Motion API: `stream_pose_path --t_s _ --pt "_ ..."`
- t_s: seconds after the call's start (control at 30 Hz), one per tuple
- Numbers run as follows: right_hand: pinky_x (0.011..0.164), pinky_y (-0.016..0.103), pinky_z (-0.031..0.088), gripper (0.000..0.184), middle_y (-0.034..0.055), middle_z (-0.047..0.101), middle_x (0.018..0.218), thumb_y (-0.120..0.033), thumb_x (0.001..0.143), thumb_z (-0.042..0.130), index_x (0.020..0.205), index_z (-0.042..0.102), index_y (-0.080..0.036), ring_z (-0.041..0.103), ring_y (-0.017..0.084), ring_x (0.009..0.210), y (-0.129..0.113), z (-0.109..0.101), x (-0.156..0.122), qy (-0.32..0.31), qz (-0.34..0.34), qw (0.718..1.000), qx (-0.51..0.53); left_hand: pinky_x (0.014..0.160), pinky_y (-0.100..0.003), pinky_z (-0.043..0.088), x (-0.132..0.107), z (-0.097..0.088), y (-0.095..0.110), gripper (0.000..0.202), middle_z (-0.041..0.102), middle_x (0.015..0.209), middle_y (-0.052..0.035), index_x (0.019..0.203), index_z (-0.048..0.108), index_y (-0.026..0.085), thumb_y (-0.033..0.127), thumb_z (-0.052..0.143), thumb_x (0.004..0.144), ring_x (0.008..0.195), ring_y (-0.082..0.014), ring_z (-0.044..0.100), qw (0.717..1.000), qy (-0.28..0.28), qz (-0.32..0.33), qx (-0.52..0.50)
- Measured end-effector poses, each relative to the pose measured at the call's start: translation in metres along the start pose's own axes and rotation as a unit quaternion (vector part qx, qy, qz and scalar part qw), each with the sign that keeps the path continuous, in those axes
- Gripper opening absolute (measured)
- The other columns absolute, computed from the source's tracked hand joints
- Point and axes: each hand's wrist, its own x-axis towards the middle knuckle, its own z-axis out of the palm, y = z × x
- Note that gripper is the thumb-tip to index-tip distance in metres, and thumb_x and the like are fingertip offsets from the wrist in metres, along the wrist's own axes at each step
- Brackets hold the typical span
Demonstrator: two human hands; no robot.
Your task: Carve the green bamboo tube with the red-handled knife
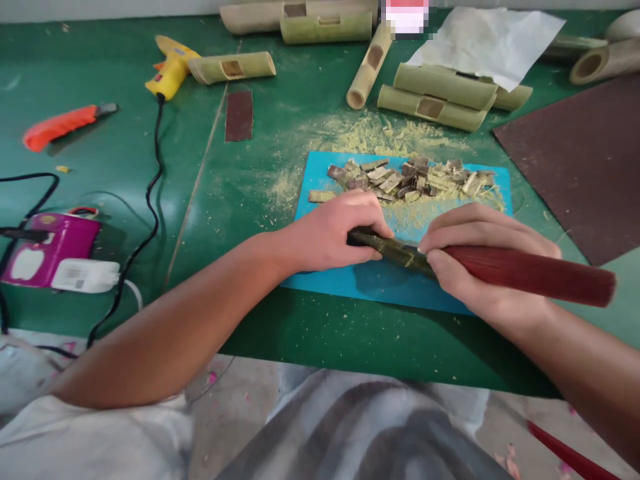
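Observation:
My left hand (333,230) is closed over one end of a dark green bamboo piece (395,252) that lies on a blue cutting mat (350,280). My right hand (475,257) grips a tool with a long dark red handle (540,275); its front end meets the bamboo piece between my two hands. The tool's blade is hidden by my fingers. A heap of small cut bamboo chips (415,179) lies on the far part of the mat, with pale sawdust around it.
On the green table (280,133) lie several bamboo tubes with cut windows (435,97), a yellow glue gun (173,67) with black cord, an orange utility knife (63,125), sandpaper sheets (580,160), white paper (493,40) and a purple device (50,257).

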Motion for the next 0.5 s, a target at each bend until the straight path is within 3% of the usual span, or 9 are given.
stream_pose_path --t_s 0.5 --pt "0.087 0.034 0.068 0.011 0.0001 0.083 0.1 -0.02 0.089 0.08 0.092 0.081 -0.03 0.08 0.019 0.086 0.0067 0.0066 0.0029 -0.022 0.02 0.998 0.05 0.096 -0.034 0.05 0.0003 0.0014 0.0026 0.011 0.07 0.108 -0.007 0.102 0.07 0.017 0.021 0.074 0.093 0.106 -0.0214 0.065 1.0 0.001 -0.002 -0.002"
